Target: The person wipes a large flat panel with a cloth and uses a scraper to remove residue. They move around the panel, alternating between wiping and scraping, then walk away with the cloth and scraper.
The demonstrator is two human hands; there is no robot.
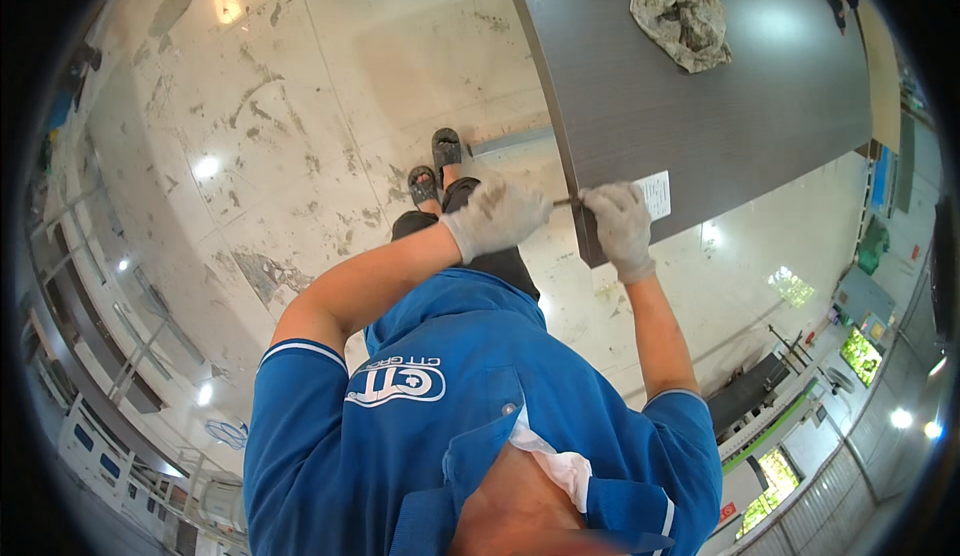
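My left hand (pixel 497 220), in a pale grey work glove, is closed just off the near left corner of a dark wood-grain panel (pixel 700 116). A thin, dark, stick-like piece (pixel 566 202) juts from its fingertips toward the panel's edge; its kind is too small to make out. My right hand (pixel 622 228), gloved the same way, rests over that corner with its fingers curled down. Whether these fingers also touch the dark piece is hidden. Beside them a white printed label (pixel 655 195) lies on the panel's surface.
A crumpled, stained cloth (pixel 685 14) lies on the panel's far part. Another person's hand (pixel 838 18) shows near its far right. Grey metal bars (pixel 512 141) stick out at the panel's left side. Racks with long boards (pixel 95 326) stand at the left rim.
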